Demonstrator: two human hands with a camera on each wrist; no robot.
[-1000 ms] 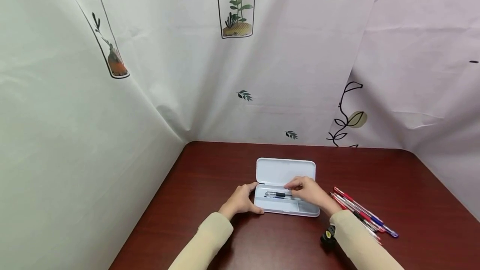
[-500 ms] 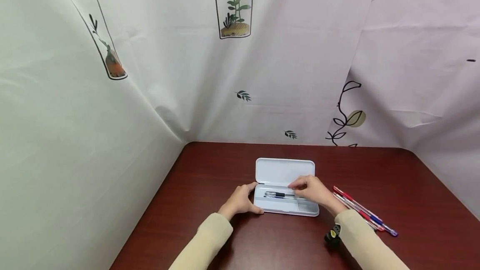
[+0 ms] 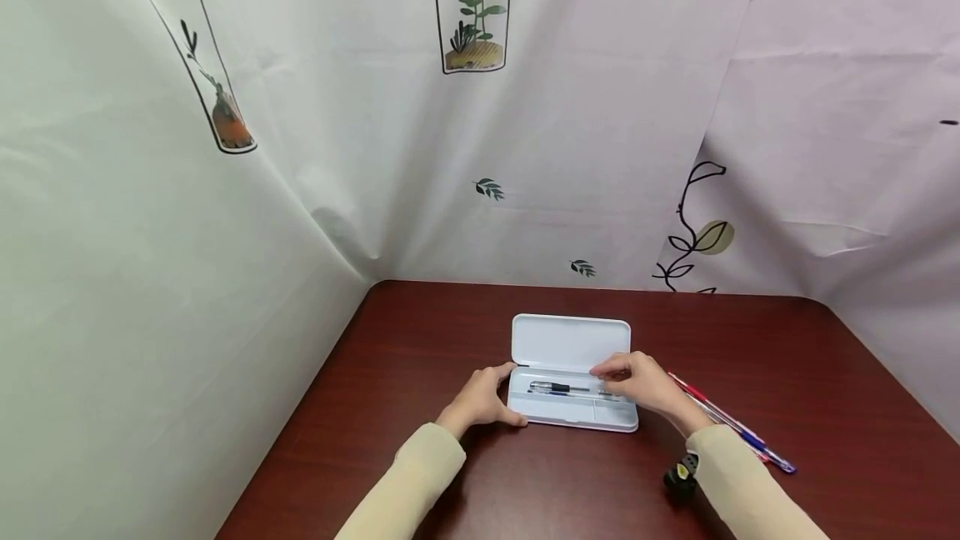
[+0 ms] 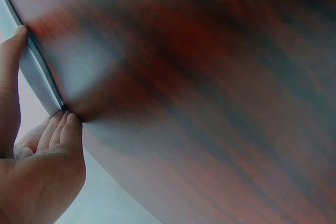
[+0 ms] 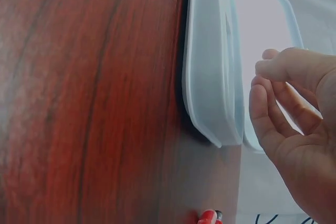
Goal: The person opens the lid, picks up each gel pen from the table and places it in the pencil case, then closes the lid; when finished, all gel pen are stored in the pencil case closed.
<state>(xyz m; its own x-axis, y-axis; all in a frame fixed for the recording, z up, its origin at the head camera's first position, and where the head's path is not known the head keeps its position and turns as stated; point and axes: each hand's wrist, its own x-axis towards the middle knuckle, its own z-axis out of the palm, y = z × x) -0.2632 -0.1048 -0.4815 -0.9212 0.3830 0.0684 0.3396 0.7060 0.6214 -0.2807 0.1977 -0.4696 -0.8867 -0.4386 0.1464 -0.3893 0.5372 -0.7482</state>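
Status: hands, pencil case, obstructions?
Left hand grips open pencil case at left end. Right hand over right end, holding nothing visible. Pens inside case. No obstruction seen.

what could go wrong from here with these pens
The right hand is over the open white rectangular case, so it might knock the clear, black-gripped pen inside. Slim red and blue pens lie loose beside the cream right sleeve, which could roll them. The left hand grips only the case's left end, so a push at the other end may swivel it.
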